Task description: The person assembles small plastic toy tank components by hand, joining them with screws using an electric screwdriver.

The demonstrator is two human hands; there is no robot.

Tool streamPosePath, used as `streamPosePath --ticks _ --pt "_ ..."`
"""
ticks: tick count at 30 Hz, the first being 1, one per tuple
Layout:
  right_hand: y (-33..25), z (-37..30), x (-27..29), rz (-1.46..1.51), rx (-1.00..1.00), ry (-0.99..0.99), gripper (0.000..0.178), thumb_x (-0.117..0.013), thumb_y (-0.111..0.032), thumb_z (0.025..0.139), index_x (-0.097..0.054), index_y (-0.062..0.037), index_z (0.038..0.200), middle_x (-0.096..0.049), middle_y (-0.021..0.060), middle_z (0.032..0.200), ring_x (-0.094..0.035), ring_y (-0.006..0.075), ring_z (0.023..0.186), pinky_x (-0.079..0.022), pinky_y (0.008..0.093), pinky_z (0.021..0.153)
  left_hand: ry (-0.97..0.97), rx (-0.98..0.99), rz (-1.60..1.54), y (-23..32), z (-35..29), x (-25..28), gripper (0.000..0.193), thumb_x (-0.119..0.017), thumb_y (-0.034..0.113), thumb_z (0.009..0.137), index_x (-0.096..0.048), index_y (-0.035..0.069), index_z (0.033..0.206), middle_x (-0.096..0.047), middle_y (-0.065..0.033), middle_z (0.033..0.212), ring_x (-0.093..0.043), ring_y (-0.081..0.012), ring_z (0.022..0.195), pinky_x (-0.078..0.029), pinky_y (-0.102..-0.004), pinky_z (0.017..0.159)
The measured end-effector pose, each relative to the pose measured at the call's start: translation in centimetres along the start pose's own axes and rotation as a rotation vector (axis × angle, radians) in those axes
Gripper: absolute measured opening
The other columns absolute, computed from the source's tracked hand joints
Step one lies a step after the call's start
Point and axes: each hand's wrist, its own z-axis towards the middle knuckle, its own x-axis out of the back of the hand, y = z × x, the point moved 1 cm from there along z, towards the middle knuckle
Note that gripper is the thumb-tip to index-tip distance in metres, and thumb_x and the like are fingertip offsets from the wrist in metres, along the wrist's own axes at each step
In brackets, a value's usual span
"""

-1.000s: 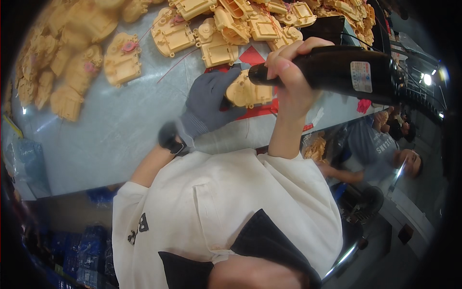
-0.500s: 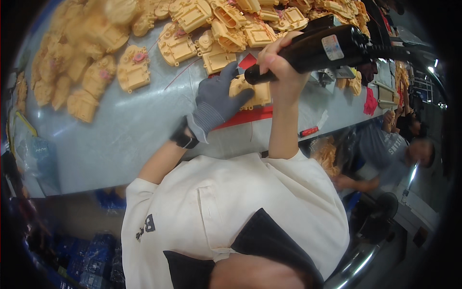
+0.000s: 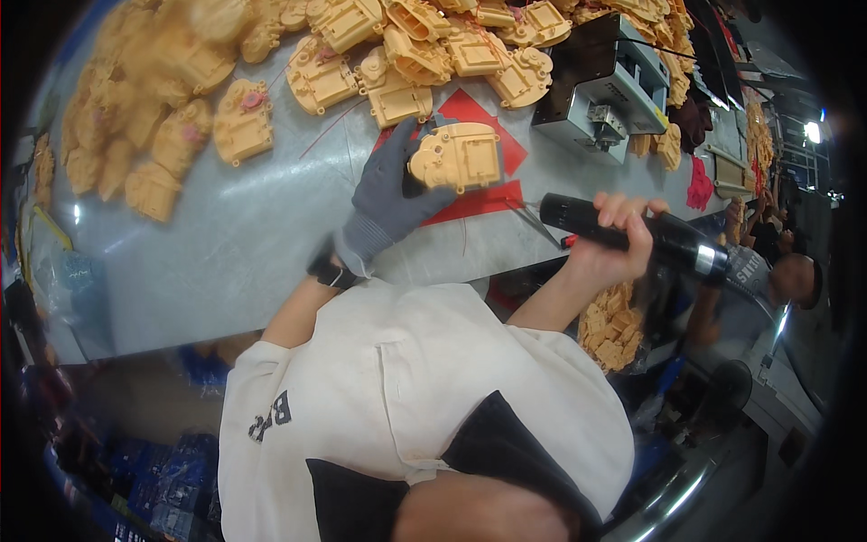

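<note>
My left hand (image 3: 388, 190), in a grey glove, grips the left end of a yellow plastic housing (image 3: 459, 158) over a red mat (image 3: 495, 197), fingers behind and thumb along the near side. The housing's flat rectangular part points right. My bare right hand (image 3: 619, 237) is wrapped round a black electric screwdriver (image 3: 677, 242) at the table's near edge. The screwdriver lies nearly level, its thin bit pointing left toward the mat, apart from the housing. A cord runs from its rear end.
More yellow housings (image 3: 316, 77) are heaped along the far side and left of the metal table (image 3: 262, 244). A metal-and-black box like a screw feeder (image 3: 601, 95) stands right of the mat. Pink cloth (image 3: 699, 183) lies farther right. Another person (image 3: 750, 271) sits at the right.
My right hand has brought the screwdriver down and right, away from the housing. The housing, held by my left hand, now shows fully, and the box behind has come into view.
</note>
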Motion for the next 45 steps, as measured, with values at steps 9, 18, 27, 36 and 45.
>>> streamPosePath --ticks 9,18,27,36,45 --pt "0.3 -0.3 -0.9 0.051 -0.030 0.003 0.036 -0.051 -0.009 0.070 -0.048 -0.0080 0.106 -0.041 0.0032 0.062 -0.044 0.0167 0.056 -0.040 0.0348 0.065 0.033 0.292 -0.157 4.3 0.6 -0.4 0.075 -0.073 0.009 0.070 -0.035 0.005 0.134 -0.054 -0.0127 0.117 -0.055 -0.0182 0.102 -0.047 -0.0301 0.085" --pt "-0.3 0.4 -0.7 0.119 0.046 -0.181 0.035 -0.049 -0.009 0.075 -0.050 -0.0065 0.110 -0.044 0.0031 0.067 -0.045 0.0160 0.060 -0.037 0.0346 0.065 0.194 -0.411 0.028 7.3 -3.1 5.9 0.054 -0.067 -0.010 0.067 -0.052 0.004 0.116 -0.053 -0.0089 0.107 -0.053 -0.0158 0.097 -0.043 -0.0284 0.085" --pt "-1.4 4.6 4.0 -0.034 0.203 -0.107 0.024 -0.050 -0.012 0.082 -0.053 -0.0053 0.105 -0.043 0.0029 0.064 -0.044 0.0162 0.062 -0.042 0.0381 0.071 1.133 0.259 -0.606 -9.8 -39.2 18.4 0.063 -0.061 0.022 0.079 -0.035 -0.002 0.131 -0.052 -0.0195 0.115 -0.057 -0.0275 0.101 -0.049 -0.0327 0.082" --pt "1.6 3.8 2.0 -0.051 0.135 -0.080 0.027 -0.047 -0.012 0.084 -0.048 -0.0029 0.109 -0.045 0.0045 0.067 -0.046 0.0167 0.060 -0.041 0.0355 0.067 1.445 -0.032 0.608 -1.2 -18.6 20.8 0.050 -0.063 0.011 0.084 -0.040 -0.003 0.126 -0.048 -0.0180 0.125 -0.049 -0.0265 0.112 -0.040 -0.0344 0.095" --pt "-2.6 1.2 6.9 -0.101 0.148 0.213 0.025 -0.049 -0.011 0.085 -0.046 -0.0056 0.109 -0.046 0.0020 0.067 -0.047 0.0148 0.061 -0.039 0.0314 0.067 0.841 0.329 1.105 -0.8 -0.6 12.6 0.089 -0.076 0.048 0.060 -0.042 0.004 0.130 -0.054 -0.0186 0.115 -0.051 -0.0328 0.107 -0.041 -0.0412 0.092"
